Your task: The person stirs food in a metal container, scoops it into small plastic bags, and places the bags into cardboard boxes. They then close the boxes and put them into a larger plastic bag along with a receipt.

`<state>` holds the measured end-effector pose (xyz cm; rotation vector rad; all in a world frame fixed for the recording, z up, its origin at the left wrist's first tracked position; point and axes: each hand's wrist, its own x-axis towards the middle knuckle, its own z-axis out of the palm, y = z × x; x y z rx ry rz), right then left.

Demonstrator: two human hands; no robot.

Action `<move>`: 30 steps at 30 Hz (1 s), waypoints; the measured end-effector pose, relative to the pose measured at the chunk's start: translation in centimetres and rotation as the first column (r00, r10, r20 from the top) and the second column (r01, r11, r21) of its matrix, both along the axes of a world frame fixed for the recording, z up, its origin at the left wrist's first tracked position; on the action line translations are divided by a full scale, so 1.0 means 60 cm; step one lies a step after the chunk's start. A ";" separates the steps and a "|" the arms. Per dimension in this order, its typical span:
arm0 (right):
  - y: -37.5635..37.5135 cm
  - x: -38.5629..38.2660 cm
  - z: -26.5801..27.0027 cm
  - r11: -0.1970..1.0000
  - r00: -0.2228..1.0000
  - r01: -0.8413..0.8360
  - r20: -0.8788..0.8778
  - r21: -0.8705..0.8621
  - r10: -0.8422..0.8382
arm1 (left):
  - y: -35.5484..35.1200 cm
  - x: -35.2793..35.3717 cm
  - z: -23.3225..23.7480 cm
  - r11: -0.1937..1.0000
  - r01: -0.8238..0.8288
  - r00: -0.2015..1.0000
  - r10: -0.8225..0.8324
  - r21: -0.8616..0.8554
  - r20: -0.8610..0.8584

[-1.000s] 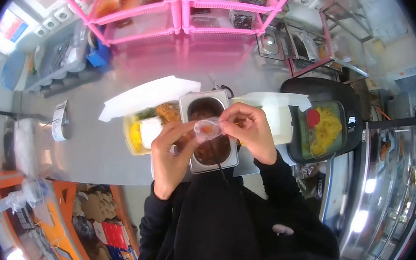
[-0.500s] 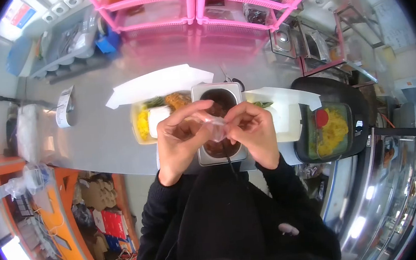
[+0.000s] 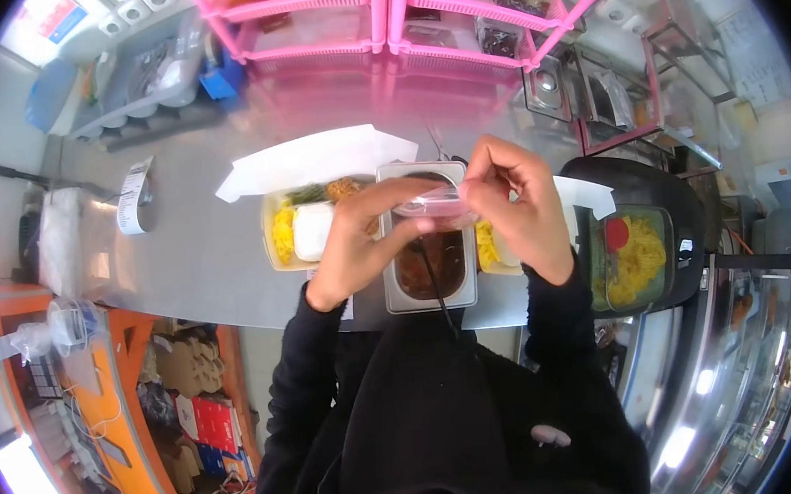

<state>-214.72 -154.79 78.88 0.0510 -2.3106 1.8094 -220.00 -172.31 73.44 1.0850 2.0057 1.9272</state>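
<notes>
Where the two hands met, we listed one small clear plastic piece, raised above a metal container of dark sauce; whether cup or lid, we could not tell.

Left hand: fingers gripping the piece, thumb below, forefinger above.
Right hand: thumb and forefinger pinched at its right edge, remaining fingers curled.

Handling, as we judged it: light, thin-walled, springy, easily dented, slick if sauce reached it; best held by the rim with light fingertip pressure.

Surface: steel table, dull and reflective. On it we noted a food box with yellow food and a white portion, its white flap raised; more yellow food partly behind the right hand; a glass container at the right; a printed slip at the left.

Room: we entered pink shelving at the back, orange cabinet lower left, glass-fronted case lower right.
</notes>
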 end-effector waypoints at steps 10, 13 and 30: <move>-0.016 0.029 -0.092 0.822 0.995 -0.039 0.056 -0.568 0.086 | -0.005 0.018 0.034 0.988 -0.156 0.902 0.151 -0.020 0.405; -0.021 0.033 -0.106 0.833 0.999 0.019 0.049 -0.553 0.010 | -0.007 0.015 0.018 0.979 -0.201 0.910 0.194 -0.020 0.367; -0.019 0.047 -0.068 0.921 0.996 0.081 0.075 -0.381 -0.057 | -0.005 0.011 0.025 0.991 -0.092 0.881 0.037 0.095 0.472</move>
